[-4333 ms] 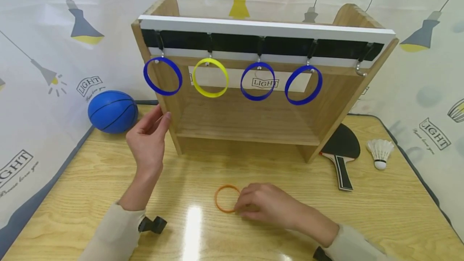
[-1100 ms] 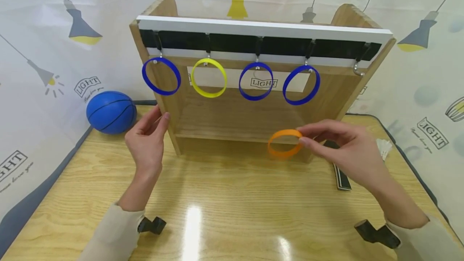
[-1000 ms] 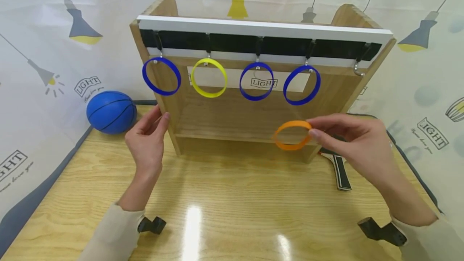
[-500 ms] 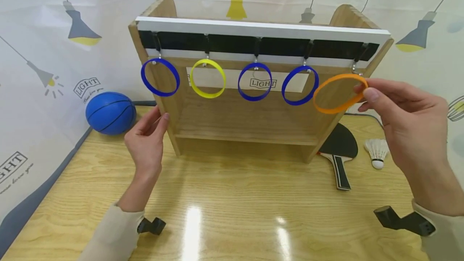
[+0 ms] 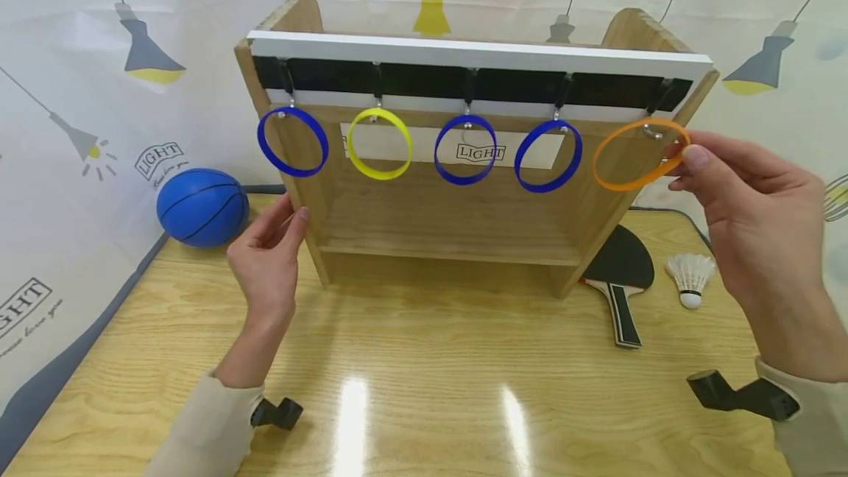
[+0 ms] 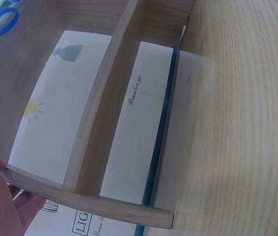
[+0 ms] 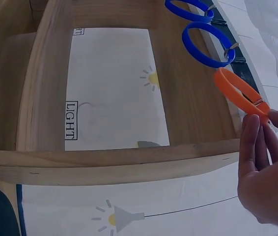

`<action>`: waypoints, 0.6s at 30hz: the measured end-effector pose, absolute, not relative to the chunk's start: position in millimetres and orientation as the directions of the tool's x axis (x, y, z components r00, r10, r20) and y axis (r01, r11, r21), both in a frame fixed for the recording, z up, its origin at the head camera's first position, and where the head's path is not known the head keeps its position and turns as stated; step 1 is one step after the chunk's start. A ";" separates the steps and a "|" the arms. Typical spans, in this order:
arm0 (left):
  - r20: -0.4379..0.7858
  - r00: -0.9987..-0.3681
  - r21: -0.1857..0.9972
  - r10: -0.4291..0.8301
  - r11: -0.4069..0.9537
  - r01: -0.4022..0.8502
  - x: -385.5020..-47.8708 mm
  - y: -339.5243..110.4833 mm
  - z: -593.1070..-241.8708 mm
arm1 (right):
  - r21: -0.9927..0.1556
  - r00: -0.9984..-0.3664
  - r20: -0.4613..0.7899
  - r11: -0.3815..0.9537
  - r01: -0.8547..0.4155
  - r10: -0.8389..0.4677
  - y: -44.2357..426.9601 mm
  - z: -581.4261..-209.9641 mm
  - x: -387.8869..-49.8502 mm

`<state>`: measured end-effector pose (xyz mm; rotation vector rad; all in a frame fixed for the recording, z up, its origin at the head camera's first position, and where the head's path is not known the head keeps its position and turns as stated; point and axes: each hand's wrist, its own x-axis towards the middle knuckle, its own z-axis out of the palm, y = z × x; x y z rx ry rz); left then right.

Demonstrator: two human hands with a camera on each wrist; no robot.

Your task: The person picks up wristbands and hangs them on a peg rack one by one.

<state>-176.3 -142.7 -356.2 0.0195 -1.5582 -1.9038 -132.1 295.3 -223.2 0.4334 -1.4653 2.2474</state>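
My right hand [image 5: 771,223] pinches the right edge of an orange silicone wristband [image 5: 619,188] between thumb and fingers. The band is at the right-end hook [image 5: 653,132], whose tip shows inside the loop; in the right wrist view the orange wristband [image 7: 231,94] seems to be around a hook, though whether it bears weight I cannot tell. Farther left, blue wristbands [image 5: 466,182] and a yellow wristband [image 5: 380,176] each hang from a hook on the rail. My left hand [image 5: 270,263] grips the left side panel of the wooden shelf [image 5: 450,255], thumb in front; the fingertips behind it are partly hidden.
A blue ball [image 5: 202,207] sits left of the shelf on the wooden table [image 5: 424,359]. Right of it lie a black table tennis bat [image 5: 623,263] and a white shuttlecock [image 5: 690,278]. A printed cloth [image 5: 79,168] stands behind.
My right hand took the orange wristband off the table, carried it up and right, then raised it slightly onto the right-end hook's position. The left hand stayed on the shelf.
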 end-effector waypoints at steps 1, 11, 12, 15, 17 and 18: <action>0.387 -0.777 0.875 -0.496 -0.067 0.479 -176.5 -142.7 -356.3 | -0.791 -0.867 0.468 -0.356 -0.498 0.174 296.0 -224.2 -132.6; 0.377 -0.786 0.884 -0.491 -0.063 0.463 -175.6 -142.4 -356.7 | -0.790 -0.873 0.465 -0.376 -0.483 0.145 296.6 -230.9 -134.6; 0.376 -0.785 0.884 -0.492 -0.064 0.463 -175.6 -142.4 -356.7 | -0.796 -0.873 0.466 -0.363 -0.485 0.145 296.6 -231.1 -134.4; 0.378 -0.782 0.882 -0.495 -0.065 0.467 -175.9 -142.7 -356.8 | -0.812 -0.872 0.467 -0.317 -0.489 0.147 296.0 -231.3 -133.5; 0.379 -0.781 0.881 -0.497 -0.064 0.469 -176.1 -142.9 -356.8 | -0.821 -0.872 0.468 -0.294 -0.490 0.147 295.4 -231.5 -132.8; 0.380 -0.780 0.881 -0.497 -0.063 0.469 -176.2 -143.0 -356.8 | -0.825 -0.872 0.467 -0.280 -0.490 0.149 295.0 -231.6 -132.3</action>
